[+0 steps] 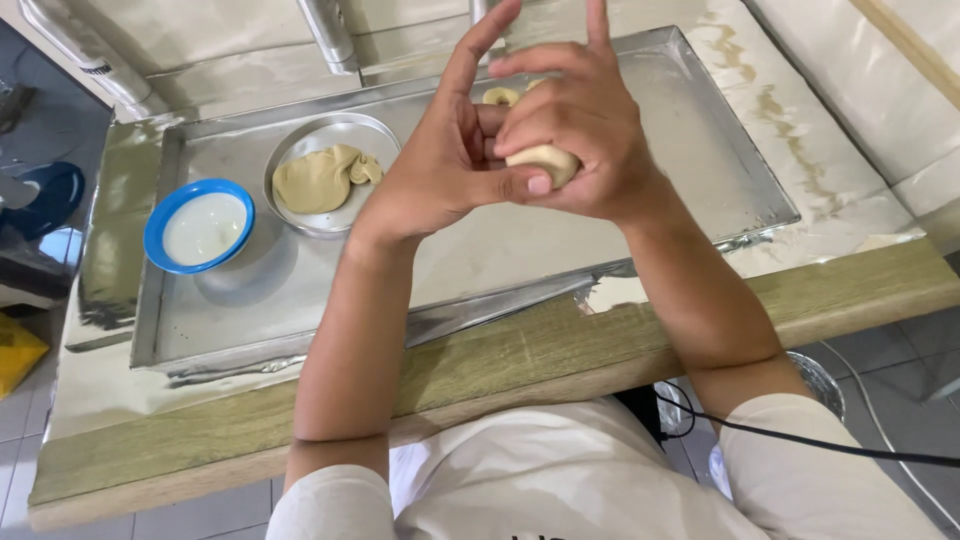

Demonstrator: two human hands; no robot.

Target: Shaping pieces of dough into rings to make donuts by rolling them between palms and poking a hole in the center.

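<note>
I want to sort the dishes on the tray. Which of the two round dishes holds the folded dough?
The plain metal dish, the one nearer the hands, holds the tan folded dough. The blue-rimmed bowl left of it holds only something white and smooth.

Most of the dough piece (545, 160) is hidden inside the right hand (585, 130) and left hand (450, 160); only its near end shows. A dough ring (500, 96) peeks out behind the fingers. The tray's (250, 320) far edge is cut by pipes, and both fingertips reach the top edge
</note>
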